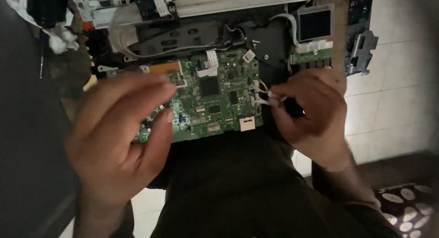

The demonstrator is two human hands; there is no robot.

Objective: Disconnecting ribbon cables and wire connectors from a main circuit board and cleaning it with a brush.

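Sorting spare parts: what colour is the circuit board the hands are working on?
Green, seen in the head view: the circuit board has black chips and a small yellow patch.
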